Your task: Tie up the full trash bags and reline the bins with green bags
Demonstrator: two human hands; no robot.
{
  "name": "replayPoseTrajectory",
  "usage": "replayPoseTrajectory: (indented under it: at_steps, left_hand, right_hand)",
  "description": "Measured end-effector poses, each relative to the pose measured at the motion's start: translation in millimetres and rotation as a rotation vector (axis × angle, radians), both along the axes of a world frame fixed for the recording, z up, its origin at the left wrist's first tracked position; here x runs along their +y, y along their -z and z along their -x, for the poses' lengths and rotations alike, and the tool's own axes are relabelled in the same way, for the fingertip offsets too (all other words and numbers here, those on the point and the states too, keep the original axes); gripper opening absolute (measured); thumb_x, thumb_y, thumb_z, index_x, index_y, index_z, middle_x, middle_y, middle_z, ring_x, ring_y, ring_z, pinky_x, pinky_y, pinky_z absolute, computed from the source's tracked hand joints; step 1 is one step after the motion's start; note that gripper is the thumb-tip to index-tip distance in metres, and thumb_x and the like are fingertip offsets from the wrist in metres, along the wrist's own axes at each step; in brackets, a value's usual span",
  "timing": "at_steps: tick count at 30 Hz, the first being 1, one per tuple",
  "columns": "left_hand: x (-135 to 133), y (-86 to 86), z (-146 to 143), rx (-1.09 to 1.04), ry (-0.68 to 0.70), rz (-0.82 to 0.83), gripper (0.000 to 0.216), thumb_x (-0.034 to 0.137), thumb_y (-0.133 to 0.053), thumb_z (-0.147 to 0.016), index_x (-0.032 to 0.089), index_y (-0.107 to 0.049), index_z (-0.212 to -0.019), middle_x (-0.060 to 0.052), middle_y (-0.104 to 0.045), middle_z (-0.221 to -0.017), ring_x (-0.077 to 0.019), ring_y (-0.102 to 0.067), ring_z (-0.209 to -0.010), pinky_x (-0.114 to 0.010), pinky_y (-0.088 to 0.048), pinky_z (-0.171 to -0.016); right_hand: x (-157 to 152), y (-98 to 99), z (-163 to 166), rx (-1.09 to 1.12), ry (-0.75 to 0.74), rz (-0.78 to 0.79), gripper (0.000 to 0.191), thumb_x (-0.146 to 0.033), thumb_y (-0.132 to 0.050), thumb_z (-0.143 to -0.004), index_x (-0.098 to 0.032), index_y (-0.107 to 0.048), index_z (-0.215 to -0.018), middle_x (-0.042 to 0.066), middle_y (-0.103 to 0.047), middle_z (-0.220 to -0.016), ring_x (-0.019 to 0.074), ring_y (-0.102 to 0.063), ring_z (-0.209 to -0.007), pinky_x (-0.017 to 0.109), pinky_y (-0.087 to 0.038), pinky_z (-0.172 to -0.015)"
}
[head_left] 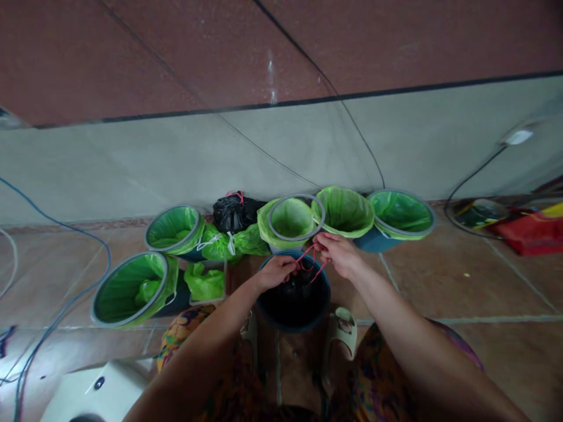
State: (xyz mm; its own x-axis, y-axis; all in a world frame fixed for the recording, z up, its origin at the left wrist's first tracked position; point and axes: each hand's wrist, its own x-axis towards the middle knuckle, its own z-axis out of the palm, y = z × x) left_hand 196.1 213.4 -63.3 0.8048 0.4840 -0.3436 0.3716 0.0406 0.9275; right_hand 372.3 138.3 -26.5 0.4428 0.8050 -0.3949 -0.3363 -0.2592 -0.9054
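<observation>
Nearest the floor's (278, 363) front, between the person's pale slippers (345, 331), stands a dark bin (292, 326) with a black bag (299, 288) down inside it. Over its mouth the left hand (277, 272) pinches a thin red cord (319, 272) and the right hand (336, 252) pinches it too, a loop hanging between. Beyond, green-lined bins (378, 240) line the wall (176, 164), a tied black bundle (237, 212) among them.
</observation>
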Motion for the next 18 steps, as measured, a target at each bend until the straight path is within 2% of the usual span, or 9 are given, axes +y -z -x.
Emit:
replayPoseTrajectory:
  at_steps: [2, 4, 6, 11, 15, 18]
  left_hand:
    - [-1, 1.1, 1, 0.032, -0.045, -0.004, 0.019, 0.027, -0.050, -0.082, 0.015, -0.064, -0.076, 0.004, -0.055, -0.061, -0.0045, -0.044, -0.045, -0.018, -0.031, -0.044]
    - [-1, 2.4, 0, 0.048, -0.156, 0.009, 0.017, 0.022, -0.050, -0.081, 0.014, -0.063, -0.073, 0.004, -0.053, -0.057, -0.0044, -0.043, -0.042, -0.019, -0.030, -0.043]
    - [1, 2.7, 0, 0.048, -0.291, 0.055, 0.016, 0.020, -0.050, -0.081, 0.014, -0.062, -0.072, 0.004, -0.052, -0.055, -0.0044, -0.041, -0.041, -0.019, -0.029, -0.042]
    - [8, -2.4, 0, 0.078, -0.553, 0.173, 0.017, 0.015, -0.049, -0.081, 0.014, -0.061, -0.069, 0.003, -0.054, -0.057, -0.0047, -0.044, -0.044, -0.019, -0.029, -0.043]
    - [12, -3.5, 1, 0.136, -0.674, 0.160, 0.017, 0.014, -0.050, -0.080, 0.015, -0.061, -0.068, 0.003, -0.052, -0.054, -0.0055, -0.044, -0.045, -0.019, -0.031, -0.046]
    - [15, 0.7, 2, 0.114, -0.676, 0.097, 0.016, 0.016, -0.052, -0.079, 0.015, -0.064, -0.069, 0.002, -0.056, -0.056, -0.0068, -0.046, -0.048, -0.020, -0.034, -0.050]
  right_hand:
    - [-1, -1.3, -1, -0.072, 0.024, 0.020, 0.026, -0.040, -0.071, -0.073, -0.017, -0.059, -0.073, -0.003, -0.055, -0.061, 0.0049, -0.042, -0.044, 0.018, -0.028, -0.037]
    - [-4, -4.2, -1, -0.179, 0.027, 0.034, 0.020, -0.034, -0.071, -0.072, -0.017, -0.063, -0.080, -0.003, -0.055, -0.059, 0.0056, -0.044, -0.045, 0.018, -0.030, -0.039]
    - [-9, -9.3, -2, -0.239, -0.001, 0.053, 0.024, -0.026, -0.072, -0.068, -0.017, -0.066, -0.089, -0.004, -0.058, -0.061, 0.0061, -0.047, -0.047, 0.018, -0.035, -0.042]
    - [-24, -28.3, -7, -0.152, -0.132, 0.032, 0.033, -0.021, -0.076, -0.061, -0.016, -0.068, -0.093, -0.001, -0.066, -0.069, 0.0081, -0.056, -0.056, 0.021, -0.047, -0.055]
    - [-32, -37.5, -20, 0.014, -0.014, -0.020, 0.037, -0.025, -0.078, -0.060, -0.019, -0.069, -0.095, 0.001, -0.069, -0.076, 0.0110, -0.062, -0.066, 0.026, -0.053, -0.066]
    - [-32, -33.6, -25, -0.072, 0.034, -0.001, 0.037, -0.026, -0.077, -0.060, -0.020, -0.068, -0.095, 0.001, -0.068, -0.077, 0.0102, -0.058, -0.061, 0.025, -0.050, -0.058]
